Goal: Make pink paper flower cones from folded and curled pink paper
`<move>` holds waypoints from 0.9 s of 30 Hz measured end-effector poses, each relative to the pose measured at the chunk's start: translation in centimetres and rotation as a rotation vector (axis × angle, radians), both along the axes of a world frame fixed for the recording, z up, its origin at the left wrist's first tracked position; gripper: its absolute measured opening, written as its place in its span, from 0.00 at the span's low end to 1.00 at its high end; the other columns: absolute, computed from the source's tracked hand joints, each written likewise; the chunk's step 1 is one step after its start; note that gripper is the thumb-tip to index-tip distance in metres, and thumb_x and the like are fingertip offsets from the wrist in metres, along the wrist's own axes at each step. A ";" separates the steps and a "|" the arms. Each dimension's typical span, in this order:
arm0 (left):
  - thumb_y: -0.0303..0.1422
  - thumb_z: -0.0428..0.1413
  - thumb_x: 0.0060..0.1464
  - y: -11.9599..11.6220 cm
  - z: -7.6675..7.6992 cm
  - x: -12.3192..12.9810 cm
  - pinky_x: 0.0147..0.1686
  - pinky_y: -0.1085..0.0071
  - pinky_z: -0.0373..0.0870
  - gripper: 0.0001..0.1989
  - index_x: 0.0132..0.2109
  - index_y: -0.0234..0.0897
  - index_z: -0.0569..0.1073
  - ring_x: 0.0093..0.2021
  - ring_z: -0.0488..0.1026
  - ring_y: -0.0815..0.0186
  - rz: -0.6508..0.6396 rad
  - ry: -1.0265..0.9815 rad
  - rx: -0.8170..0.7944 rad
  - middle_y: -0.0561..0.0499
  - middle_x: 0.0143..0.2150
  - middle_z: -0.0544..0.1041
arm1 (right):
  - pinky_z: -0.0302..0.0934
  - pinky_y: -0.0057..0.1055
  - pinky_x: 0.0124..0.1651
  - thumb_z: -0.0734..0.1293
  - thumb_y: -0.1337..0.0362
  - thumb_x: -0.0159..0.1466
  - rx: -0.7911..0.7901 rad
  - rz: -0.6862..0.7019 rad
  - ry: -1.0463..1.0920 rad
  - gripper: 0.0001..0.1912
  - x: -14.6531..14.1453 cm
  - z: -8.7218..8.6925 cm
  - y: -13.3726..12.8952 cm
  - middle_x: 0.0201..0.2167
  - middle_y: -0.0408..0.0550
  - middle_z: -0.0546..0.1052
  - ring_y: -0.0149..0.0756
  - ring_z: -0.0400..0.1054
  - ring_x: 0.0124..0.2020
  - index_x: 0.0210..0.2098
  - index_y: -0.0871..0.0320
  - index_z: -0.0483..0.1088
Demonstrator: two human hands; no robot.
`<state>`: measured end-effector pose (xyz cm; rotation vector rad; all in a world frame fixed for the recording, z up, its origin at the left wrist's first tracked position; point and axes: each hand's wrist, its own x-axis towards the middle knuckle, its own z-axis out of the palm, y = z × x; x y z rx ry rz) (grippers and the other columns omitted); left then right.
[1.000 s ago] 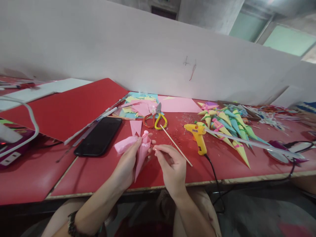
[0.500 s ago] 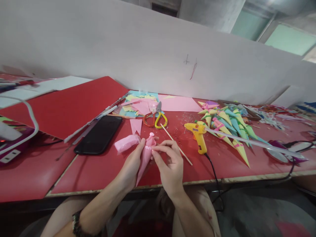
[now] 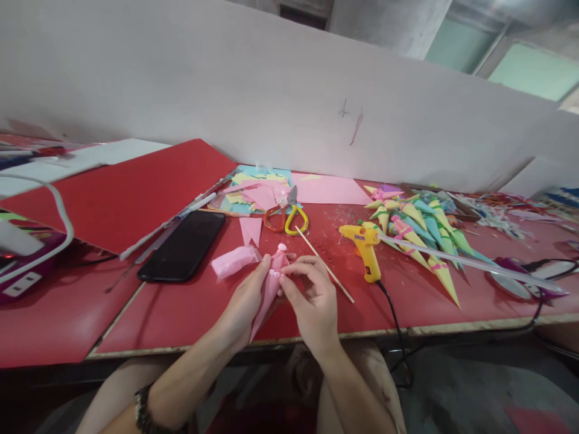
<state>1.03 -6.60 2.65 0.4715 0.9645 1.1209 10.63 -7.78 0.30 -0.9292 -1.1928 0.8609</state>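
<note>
A small pink paper cone (image 3: 266, 295), its point toward me, sits in my left hand (image 3: 242, 304), held between thumb and fingers. Pink trim runs round its wide end, and a pink rounded piece with a small knob sticks out of the top. My right hand (image 3: 314, 295) pinches at the trimmed rim with thumb and index finger; whatever small bit lies between those fingertips is hidden. Just left of the cone lies a pink packet of soft material (image 3: 235, 261). Behind it is a notched pink paper piece (image 3: 250, 231).
Scissors (image 3: 289, 218) and a thin wooden stick (image 3: 323, 263) lie beyond my hands. To the right are a yellow glue gun (image 3: 365, 247) with its cord, and a pile of finished-looking paper cones (image 3: 423, 229). At left are a black phone (image 3: 183, 247) and red board (image 3: 131, 193).
The cone has turned slightly in my left hand, and its top piece leans a little further right. My right fingertips stay at the rim. The view has shifted slightly.
</note>
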 end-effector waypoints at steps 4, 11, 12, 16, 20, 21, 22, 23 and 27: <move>0.39 0.51 0.55 0.0 -0.1 0.0 0.22 0.81 0.65 0.14 0.38 0.34 0.76 0.19 0.65 0.75 -0.042 -0.055 0.059 0.56 0.19 0.71 | 0.69 0.29 0.32 0.67 0.65 0.55 -0.028 0.115 0.102 0.04 0.2 0.2 0.2 0.36 0.45 0.65 0.31 0.68 0.32 0.31 0.54 0.75; 0.42 0.59 0.46 0.0 -0.5 -0.1 0.22 0.81 0.63 0.16 0.35 0.32 0.76 0.19 0.62 0.76 -0.070 -0.088 0.109 0.57 0.17 0.67 | 0.70 0.25 0.28 0.66 0.67 0.56 -0.041 0.151 0.174 0.04 0.2 0.3 0.0 0.36 0.43 0.63 0.25 0.67 0.26 0.31 0.55 0.74; 0.42 0.60 0.45 0.0 -0.5 -0.1 0.21 0.81 0.63 0.16 0.35 0.32 0.76 0.19 0.62 0.75 -0.063 -0.089 0.109 0.57 0.17 0.67 | 0.70 0.25 0.28 0.67 0.67 0.56 -0.041 0.146 0.169 0.04 0.1 0.3 0.0 0.36 0.43 0.63 0.24 0.67 0.26 0.31 0.55 0.74; 0.43 0.60 0.43 0.2 -0.8 -0.2 0.21 0.81 0.62 0.17 0.35 0.32 0.76 0.19 0.62 0.74 -0.068 -0.075 0.121 0.57 0.16 0.66 | 0.70 0.24 0.27 0.67 0.69 0.56 -0.032 0.130 0.162 0.04 0.0 0.2 0.0 0.36 0.43 0.63 0.25 0.67 0.27 0.30 0.56 0.74; 0.43 0.61 0.43 0.3 -0.8 -0.2 0.21 0.82 0.62 0.17 0.34 0.32 0.76 0.19 0.61 0.75 -0.062 -0.086 0.130 0.57 0.17 0.67 | 0.70 0.23 0.26 0.67 0.69 0.55 -0.008 0.166 0.201 0.05 -0.1 0.3 0.0 0.36 0.44 0.63 0.26 0.68 0.29 0.30 0.55 0.74; 0.43 0.61 0.42 0.3 -0.8 -0.2 0.21 0.82 0.62 0.17 0.34 0.33 0.76 0.19 0.61 0.76 -0.062 -0.096 0.132 0.57 0.18 0.68 | 0.70 0.23 0.26 0.67 0.69 0.56 -0.005 0.182 0.216 0.05 -0.1 0.3 0.0 0.36 0.44 0.63 0.27 0.68 0.30 0.31 0.55 0.74; 0.42 0.61 0.42 0.3 -0.8 -0.2 0.21 0.82 0.62 0.17 0.35 0.33 0.76 0.19 0.61 0.76 -0.063 -0.103 0.134 0.57 0.18 0.68 | 0.70 0.23 0.26 0.66 0.69 0.56 -0.004 0.194 0.228 0.05 -0.1 0.3 0.0 0.36 0.44 0.63 0.27 0.68 0.30 0.31 0.55 0.74; 0.42 0.61 0.42 0.3 -0.7 -0.2 0.21 0.82 0.62 0.16 0.35 0.33 0.76 0.19 0.61 0.76 -0.065 -0.106 0.137 0.57 0.19 0.69 | 0.70 0.23 0.26 0.66 0.69 0.56 -0.004 0.198 0.233 0.05 -0.1 0.4 0.0 0.36 0.44 0.62 0.27 0.68 0.30 0.31 0.55 0.74; 0.42 0.61 0.42 0.2 -0.4 -0.2 0.20 0.82 0.61 0.15 0.31 0.33 0.75 0.18 0.61 0.76 -0.065 -0.089 0.155 0.57 0.17 0.68 | 0.71 0.25 0.26 0.66 0.69 0.57 0.006 0.178 0.196 0.05 0.0 0.3 0.0 0.36 0.44 0.62 0.25 0.67 0.28 0.31 0.55 0.73</move>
